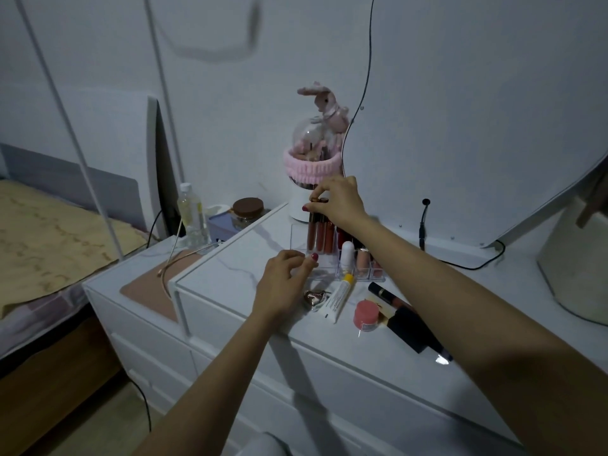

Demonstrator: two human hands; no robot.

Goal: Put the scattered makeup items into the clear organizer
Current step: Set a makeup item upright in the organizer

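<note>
While the right hand (335, 202) reaches to the far side of the clear organizer (332, 258), its fingertips are pinched on the cap of a lip gloss tube (312, 225) that stands upright in a back slot, right next to two more tubes of the same sort. The left hand (283, 287) sits at the organizer's near left corner, fingers loosely curled and thumb up against the clear wall; can't tell if it's really gripping anything or just steadying the thing.

Organizer is on the white dresser top (230, 268), toward the far side, with a white roll-on bottle (347, 256) and a few small pinkish pieces standing in its front compartments.

Loose stuff on the near side: a white tube with a yellow cap (340, 299) lying just in front of the organizer, a shiny heart-shaped compact (314, 297) to its left near the left hand, a pink-lidded jar (366, 315) to the right, a dark lipstick-type tube (388, 296) behind that, and a black case (414, 329) near the front edge.
</note>
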